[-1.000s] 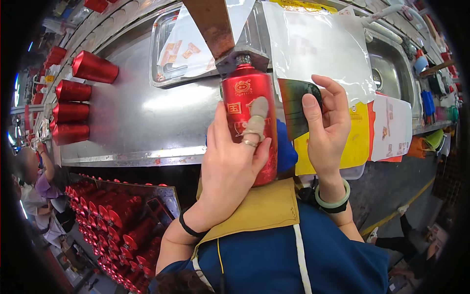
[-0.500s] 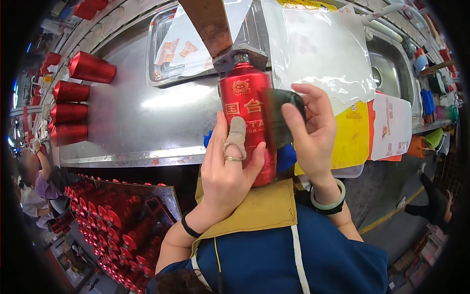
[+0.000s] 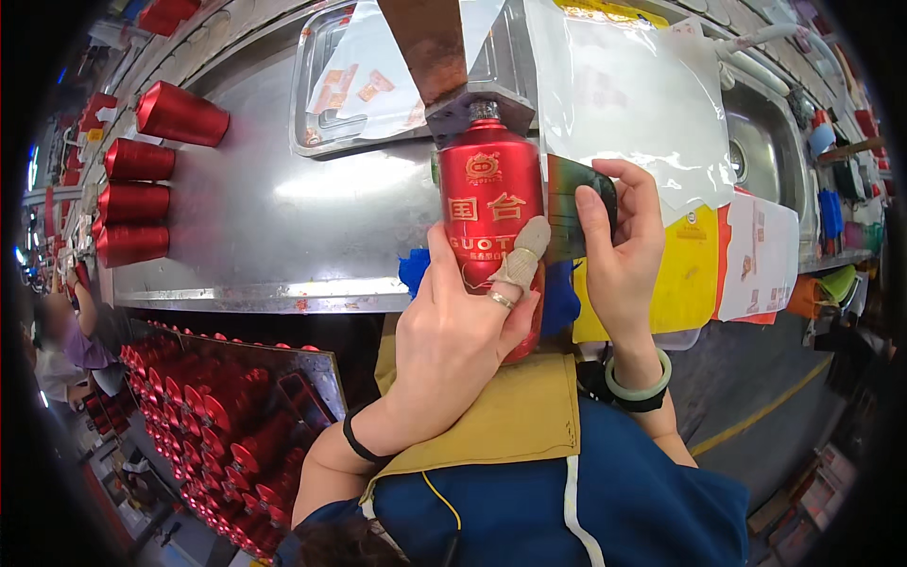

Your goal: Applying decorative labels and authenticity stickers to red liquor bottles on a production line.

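Observation:
A glossy red bottle (image 3: 489, 194) with gold print lies with its neck in a metal bracket (image 3: 480, 106) and its base toward my apron. My left hand (image 3: 449, 335) grips the lower part of the bottle. One finger, wearing a beige cloth finger cover (image 3: 521, 253), presses on the printed front below the large characters. In my right hand (image 3: 625, 250), a dark, flat squeegee (image 3: 578, 210) is pinched between thumb and fingers. Its blade stands at the bottle's right edge; whether it touches is hard to tell.
Red bottles (image 3: 137, 201) lie at the left of the metal bench (image 3: 283, 236). A rack of many red bottles (image 3: 222, 406) stands below left. Behind are a steel tray (image 3: 312, 128), clear plastic sheets (image 3: 633, 104) and a sink (image 3: 765, 142). Yellow sheets (image 3: 685, 274) hang at right.
My left hand's covered finger has slid rightward across the bottle's front. The squeegee in my right hand has moved right, off the bottle's face to beside its edge.

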{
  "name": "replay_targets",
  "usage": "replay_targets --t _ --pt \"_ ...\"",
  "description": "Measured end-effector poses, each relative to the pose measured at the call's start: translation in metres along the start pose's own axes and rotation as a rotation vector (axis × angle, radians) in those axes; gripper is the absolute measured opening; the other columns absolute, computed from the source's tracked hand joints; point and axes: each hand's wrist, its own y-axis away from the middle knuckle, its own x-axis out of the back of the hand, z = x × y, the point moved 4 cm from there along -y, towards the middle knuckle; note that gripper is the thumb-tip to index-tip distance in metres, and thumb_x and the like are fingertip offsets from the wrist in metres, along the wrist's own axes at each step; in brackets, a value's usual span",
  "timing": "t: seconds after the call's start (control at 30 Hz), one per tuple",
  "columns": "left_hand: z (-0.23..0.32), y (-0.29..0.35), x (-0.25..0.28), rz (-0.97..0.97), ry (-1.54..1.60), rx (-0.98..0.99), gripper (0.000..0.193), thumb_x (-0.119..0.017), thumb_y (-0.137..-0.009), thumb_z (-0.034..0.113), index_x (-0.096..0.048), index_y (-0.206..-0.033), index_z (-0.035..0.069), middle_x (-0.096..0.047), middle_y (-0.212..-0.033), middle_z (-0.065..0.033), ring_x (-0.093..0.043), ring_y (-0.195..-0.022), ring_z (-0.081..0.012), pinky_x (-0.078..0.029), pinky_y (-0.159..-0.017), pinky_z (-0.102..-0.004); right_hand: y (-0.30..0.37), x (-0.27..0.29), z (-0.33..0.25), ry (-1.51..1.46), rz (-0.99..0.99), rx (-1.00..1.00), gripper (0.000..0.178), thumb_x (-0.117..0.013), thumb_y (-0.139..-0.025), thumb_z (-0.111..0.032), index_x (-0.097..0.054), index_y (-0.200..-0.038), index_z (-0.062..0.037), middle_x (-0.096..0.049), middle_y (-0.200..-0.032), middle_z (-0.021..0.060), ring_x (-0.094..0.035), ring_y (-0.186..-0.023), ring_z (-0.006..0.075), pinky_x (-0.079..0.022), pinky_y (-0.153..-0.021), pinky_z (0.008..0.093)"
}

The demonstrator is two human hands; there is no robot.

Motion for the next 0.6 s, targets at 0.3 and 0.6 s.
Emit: replay_targets --t 0.3,0.6 --pt "-0.011 0.004 -0.006 0.304 0.110 -0.008 0.044 -0.087 -0.079 0.029 -0.072 -0.098 -0.008 -0.060 -0.125 -0.0407 -0.073 -0.078 -0.0411 -0.061 -0.064 -0.0392 0.005 -0.003 -0.002 -0.165 -0.056 -0.079 0.024 -0.065 -0.103 -0.005 -0.057 -0.125 0.0016 -0.063 -0.100 0.0033 -0.058 -0.089 0.0064 -0.046 -0.078 0.0206" --pt "-0.013 0.004 -0.005 0.247 0.140 0.017 0.071 -0.090 -0.074 0.021 -0.060 -0.131 -0.009 -0.062 -0.132 -0.0331 -0.074 -0.092 -0.0412 -0.061 -0.075 -0.0414 0.005 -0.003 -0.004 -0.169 -0.094 -0.100 0.026 -0.064 -0.103 -0.004 -0.056 -0.126 0.0021 -0.064 -0.107 0.0060 -0.060 -0.097 0.0086 -0.048 -0.083 0.0219"
